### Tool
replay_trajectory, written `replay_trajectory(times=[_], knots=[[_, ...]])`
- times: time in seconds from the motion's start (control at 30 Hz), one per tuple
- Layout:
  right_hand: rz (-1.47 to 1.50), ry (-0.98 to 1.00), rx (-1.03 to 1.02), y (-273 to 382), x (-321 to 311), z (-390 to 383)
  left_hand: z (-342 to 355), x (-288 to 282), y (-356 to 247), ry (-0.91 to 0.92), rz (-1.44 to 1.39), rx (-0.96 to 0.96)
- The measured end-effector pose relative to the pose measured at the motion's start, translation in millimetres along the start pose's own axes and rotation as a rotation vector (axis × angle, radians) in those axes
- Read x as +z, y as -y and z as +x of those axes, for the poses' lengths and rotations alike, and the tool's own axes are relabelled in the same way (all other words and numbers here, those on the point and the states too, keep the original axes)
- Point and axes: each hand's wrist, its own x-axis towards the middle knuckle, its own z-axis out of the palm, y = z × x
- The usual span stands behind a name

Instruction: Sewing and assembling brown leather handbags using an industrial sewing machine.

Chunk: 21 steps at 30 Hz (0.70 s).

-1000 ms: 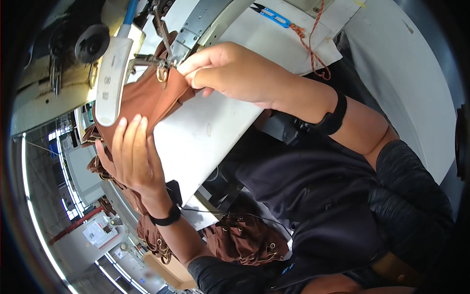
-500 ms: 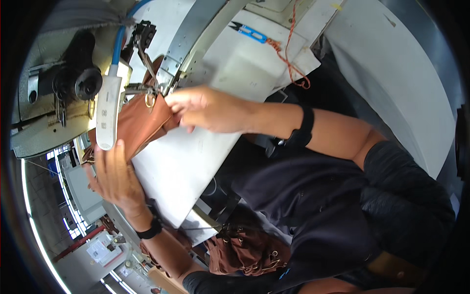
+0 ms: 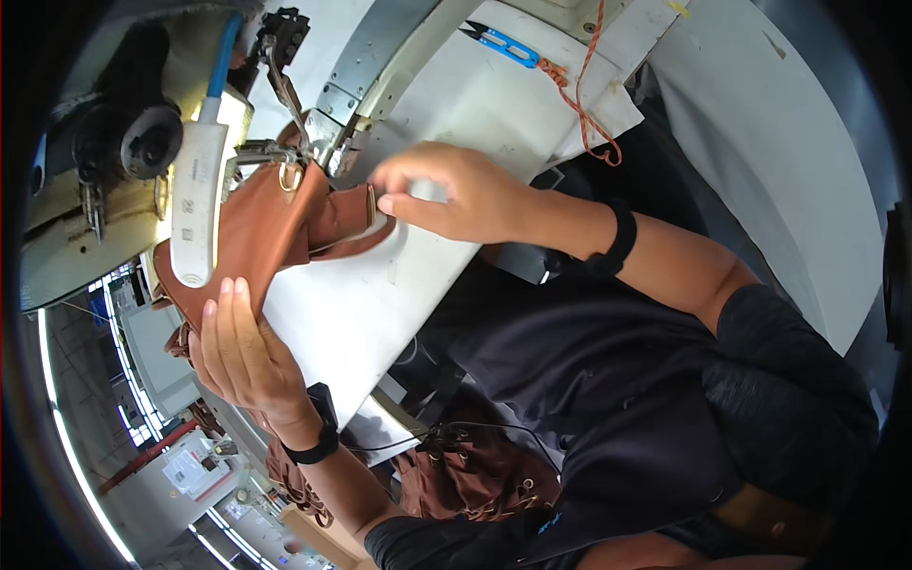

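A brown leather bag piece [image 3: 252, 223] lies under the sewing machine's presser foot [image 3: 309, 152], with a gold metal ring [image 3: 290, 178] near the stitching point. My left hand [image 3: 237, 356] rests with outstretched fingers on the bag's lower edge; its thumb is hidden. A folded flap with a metal-edged end [image 3: 369, 205] sticks out from the bag over the white tabletop. Beside that end is my right hand [image 3: 442, 190], its curved fingers and thumb apart, slightly blurred. Whether the thumb touches the flap is unclear. A white lamp [image 3: 197, 204] hangs over the leather.
Blue thread snips [image 3: 503, 46] on an orange cord [image 3: 579, 95] lie on the far side of the white table [image 3: 332, 332]. The machine arm [image 3: 370, 66] crosses above. More brown leather bags [image 3: 465, 480] sit below the table's near edge.
My right hand has moved rightward, away from the presser foot, and its fingers have spread. The folded flap now shows in full. My left hand has shifted slightly right and down along the bag.
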Motion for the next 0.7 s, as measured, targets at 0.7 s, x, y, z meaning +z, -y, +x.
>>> replay_trajectory(times=[0.7], knots=[[0.346, 0.042, 0.214, 46.9, -13.9, 14.2, 43.5, -27.3, -86.0, 0.350, -0.372, -0.300]])
